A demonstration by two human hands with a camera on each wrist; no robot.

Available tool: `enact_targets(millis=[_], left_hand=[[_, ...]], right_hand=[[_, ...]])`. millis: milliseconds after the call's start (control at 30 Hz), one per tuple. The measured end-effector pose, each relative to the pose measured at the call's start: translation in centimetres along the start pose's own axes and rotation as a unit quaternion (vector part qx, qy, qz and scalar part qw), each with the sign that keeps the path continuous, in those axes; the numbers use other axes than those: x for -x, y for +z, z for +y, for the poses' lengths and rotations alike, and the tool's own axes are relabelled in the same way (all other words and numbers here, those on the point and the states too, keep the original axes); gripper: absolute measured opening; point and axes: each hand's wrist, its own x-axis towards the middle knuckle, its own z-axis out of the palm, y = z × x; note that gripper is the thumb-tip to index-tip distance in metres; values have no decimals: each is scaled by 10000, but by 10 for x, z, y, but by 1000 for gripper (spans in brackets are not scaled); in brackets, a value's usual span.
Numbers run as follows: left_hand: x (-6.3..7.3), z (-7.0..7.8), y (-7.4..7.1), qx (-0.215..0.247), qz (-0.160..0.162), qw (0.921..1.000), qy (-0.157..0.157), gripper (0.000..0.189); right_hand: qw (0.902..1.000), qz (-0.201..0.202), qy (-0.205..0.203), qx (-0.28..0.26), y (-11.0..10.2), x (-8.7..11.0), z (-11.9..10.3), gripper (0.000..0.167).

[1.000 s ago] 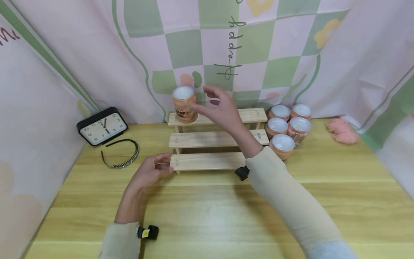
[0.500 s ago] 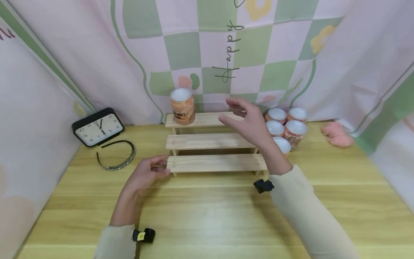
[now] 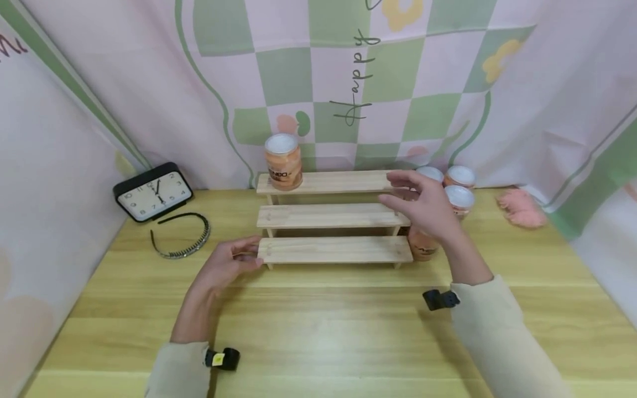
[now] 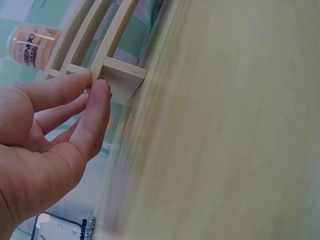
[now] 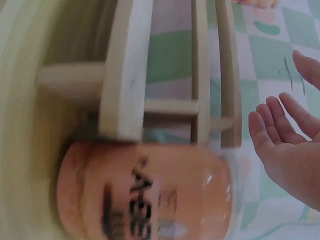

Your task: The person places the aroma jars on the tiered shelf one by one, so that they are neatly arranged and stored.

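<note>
A three-step wooden display stand (image 3: pixel 333 250) stands on the table. My left hand (image 3: pixel 226 266) pinches the left end of its lowest plank; the left wrist view shows thumb and forefinger at the plank's corner. One orange plastic jar (image 3: pixel 285 168) with a whitish lid sits upright on the left of the top step. My right hand (image 3: pixel 425 207), fingers spread and slightly bent, hovers above the stand's right end, holding nothing. Below it stands a similar jar (image 3: pixel 423 247), large in the right wrist view (image 5: pixel 165 190). More lidded jars (image 3: pixel 459 200) cluster behind, partly hidden by the hand.
To the left are a black-framed clock (image 3: pixel 154 193) and a black headband (image 3: pixel 186 251). A fluffy pink item (image 3: pixel 521 208) lies at the right. Checked fabric (image 3: pixel 288 77) hangs close behind the stand.
My right hand has drawn back from the jar on the top step and moved right to above the clustered jars. The left hand keeps its place at the stand.
</note>
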Motion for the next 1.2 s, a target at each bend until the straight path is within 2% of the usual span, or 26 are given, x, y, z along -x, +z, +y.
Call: enact_targets(millis=[333,533,800,1033,1200], left_hand=[[-1,-1,0,150,87,9997,-159,61],[-1,-3,0,163,73,9998,-91,60],[-2,-3,2,142,136,9997,-138,60],[-2,-2,1,148,135,9997,-143,60],[-2,-2,1,159,119,9997,-134,61]], right_hand=[[9990,-60,-28,437,-33,18,28,55],[9973,2,223,696,-50,25,43,55],[9964,-87,543,652,-59,32,50,58],[9945,-431,399,866,-63,38,57,57],[9926,-707,477,866,-64,39,59,59]])
